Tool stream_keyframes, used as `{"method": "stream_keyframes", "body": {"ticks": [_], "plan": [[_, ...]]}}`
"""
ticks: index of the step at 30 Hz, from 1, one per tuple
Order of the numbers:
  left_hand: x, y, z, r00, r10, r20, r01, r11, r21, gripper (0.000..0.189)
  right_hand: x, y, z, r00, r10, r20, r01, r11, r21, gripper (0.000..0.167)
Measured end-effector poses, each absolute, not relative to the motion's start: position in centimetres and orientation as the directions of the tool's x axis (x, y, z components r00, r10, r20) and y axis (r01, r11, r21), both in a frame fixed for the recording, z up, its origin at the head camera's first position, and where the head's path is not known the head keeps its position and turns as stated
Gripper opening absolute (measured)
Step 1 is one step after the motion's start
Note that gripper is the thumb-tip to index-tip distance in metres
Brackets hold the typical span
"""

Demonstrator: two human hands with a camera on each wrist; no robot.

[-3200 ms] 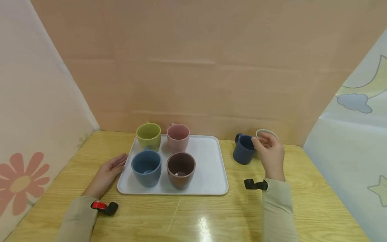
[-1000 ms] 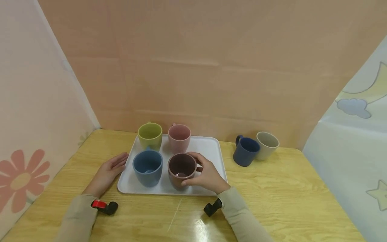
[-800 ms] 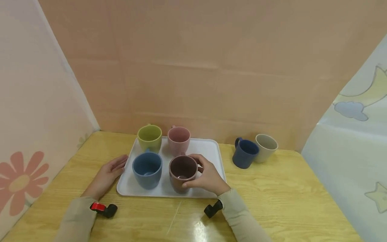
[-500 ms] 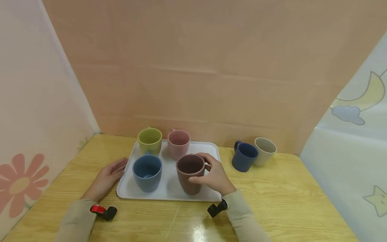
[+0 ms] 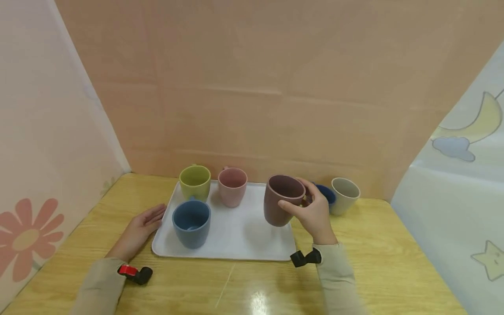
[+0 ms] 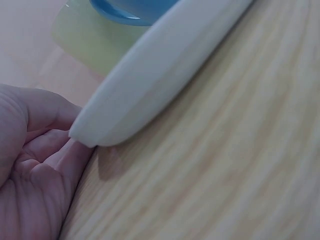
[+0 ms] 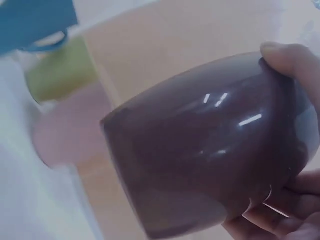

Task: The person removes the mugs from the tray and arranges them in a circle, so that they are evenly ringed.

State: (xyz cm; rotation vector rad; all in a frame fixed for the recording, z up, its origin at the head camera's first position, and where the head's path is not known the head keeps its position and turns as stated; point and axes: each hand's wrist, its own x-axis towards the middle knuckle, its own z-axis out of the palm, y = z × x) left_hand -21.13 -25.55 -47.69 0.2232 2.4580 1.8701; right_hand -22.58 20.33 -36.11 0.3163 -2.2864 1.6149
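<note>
My right hand (image 5: 318,218) grips a brown mug (image 5: 277,208) by its side, thumb in front, and holds it above the right part of the white tray (image 5: 236,238). In the right wrist view the brown mug (image 7: 200,150) fills the middle, with fingers curled around it. On the tray stand a blue mug (image 5: 191,232), a yellow-green mug (image 5: 195,188) and a pink mug (image 5: 232,192). My left hand (image 5: 135,229) lies on the table at the tray's left edge, fingers extended. Close up, the left wrist view has those fingers against the tray rim (image 6: 125,105).
Right of the tray, a navy mug (image 5: 327,195) is partly hidden behind my right hand. Touching or close beside it is a beige cup (image 5: 344,201). A tan backdrop (image 5: 252,87) rises behind the wooden table (image 5: 386,262), with printed panels at both sides.
My right hand came from near the navy mug to the brown mug, took hold of it, then lifted it off the tray and carried it right. My left hand has stayed put.
</note>
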Motion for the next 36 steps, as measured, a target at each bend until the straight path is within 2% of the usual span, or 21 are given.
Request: {"method": "stream_keyframes", "body": {"ticks": [6,16,26,32,36], "plan": [[-21.2,-25.5,-47.7,-0.989,0.145,0.042,0.079,0.257,0.963,0.058,-22.1,22.7,-34.4,-0.91,0.093,0.405,-0.344,0.38,-0.859,0.071],[-20.8,-25.9,-47.5,-0.989,0.139,0.058,0.092,0.247,0.965,0.058,-22.0,25.8,-33.2,-0.858,0.325,0.398,-0.245,0.424,-0.872,0.074],[-20.2,-26.4,-47.3,-0.991,0.127,0.036,0.069,0.271,0.96,0.059,-21.3,29.4,-32.8,-0.827,0.462,0.321,-0.127,0.401,-0.907,0.073],[-20.4,-26.1,-47.5,-0.991,0.13,0.04,0.074,0.271,0.96,0.06,-20.4,32.8,-32.9,-0.822,0.525,0.22,0.024,0.418,-0.908,0.081],[-20.6,-25.9,-47.4,-0.991,0.128,0.039,0.074,0.288,0.955,0.059,-20.2,34.6,-33.2,-0.809,0.567,0.154,0.064,0.346,-0.936,0.081]]}}
